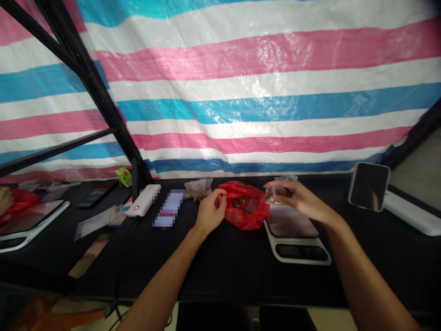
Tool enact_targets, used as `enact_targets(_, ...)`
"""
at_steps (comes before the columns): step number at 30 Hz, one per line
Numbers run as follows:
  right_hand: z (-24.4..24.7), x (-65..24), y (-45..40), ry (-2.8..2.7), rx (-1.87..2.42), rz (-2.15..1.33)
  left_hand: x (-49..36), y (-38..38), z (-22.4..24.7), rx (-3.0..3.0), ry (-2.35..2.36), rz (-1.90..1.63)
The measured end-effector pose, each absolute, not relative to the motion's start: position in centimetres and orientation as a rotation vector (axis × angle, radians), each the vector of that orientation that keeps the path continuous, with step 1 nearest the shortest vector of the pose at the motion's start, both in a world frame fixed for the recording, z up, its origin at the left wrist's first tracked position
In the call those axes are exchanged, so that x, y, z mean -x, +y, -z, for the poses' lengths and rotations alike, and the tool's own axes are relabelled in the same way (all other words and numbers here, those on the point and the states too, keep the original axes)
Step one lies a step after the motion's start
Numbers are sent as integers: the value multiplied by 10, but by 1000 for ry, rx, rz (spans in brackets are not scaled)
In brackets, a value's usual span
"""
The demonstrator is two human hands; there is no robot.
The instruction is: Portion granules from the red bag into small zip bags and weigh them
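Observation:
A red plastic bag (248, 216) lies open on the black table, holding brown seeds or nuts (241, 203) and a small clear plastic cup (253, 206). My left hand (211, 212) pinches the bag's near-left edge. My right hand (298, 197) holds a small clear plastic bag (278, 192) with brown contents, just above the far side of a digital kitchen scale (292, 234). The scale's platform appears bare and the hand does not touch it.
Filled clear bags (198, 189) stand behind my left hand, next to a white power bank (144, 200) and a pixelated rectangular item (168, 210). A dark-screened device (369, 186) stands at right. At far left, another person's hand (4, 200) rests near a red bag and scale.

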State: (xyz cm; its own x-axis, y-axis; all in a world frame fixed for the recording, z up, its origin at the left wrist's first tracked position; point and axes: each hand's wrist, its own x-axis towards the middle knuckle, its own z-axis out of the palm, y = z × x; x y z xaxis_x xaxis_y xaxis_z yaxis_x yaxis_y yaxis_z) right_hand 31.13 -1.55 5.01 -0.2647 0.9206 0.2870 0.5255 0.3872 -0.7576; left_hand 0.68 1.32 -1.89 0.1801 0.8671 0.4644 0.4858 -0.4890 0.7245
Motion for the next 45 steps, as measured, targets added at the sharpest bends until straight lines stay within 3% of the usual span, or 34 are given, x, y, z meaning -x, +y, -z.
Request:
enact_targets(4, -36, -341, -28, -2008, 1438, -858, -7, 9, 14, -2237, 1227, -1302)
enact_targets(7, -26, -341, -28, -2037, 1527, -668, -10, 1, 8, -2401, 1126, -1303)
enact_targets(12, -19, -340, -30, -1909, 1448, -409, -22, -16, 6, -2653, 768, -920)
enact_targets(15, -16, -344, -32, -1890, 1420, -375, -26, -18, 11, -2744, 797, -750)
enact_targets(19, -13, -345, -33, -1919, 1445, -376, -25, -10, 21, -2542, 938, -822)
enact_targets(24, -17, -347, -35, -1985, 1452, -476, -30, -2, 28, -1945, 1003, -1204)
enact_targets(30, -10, -353, -35, -1979, 1462, -567, -35, -10, 20, -2003, 858, -1109)
enact_targets(34, -8, -351, -36, -1966, 1475, -567, -26, -8, 12, -2311, 995, -1140)
enact_targets(45, -5, -346, -35, -1965, 1507, -579, -26, -14, 13, -2539, 1704, -620)
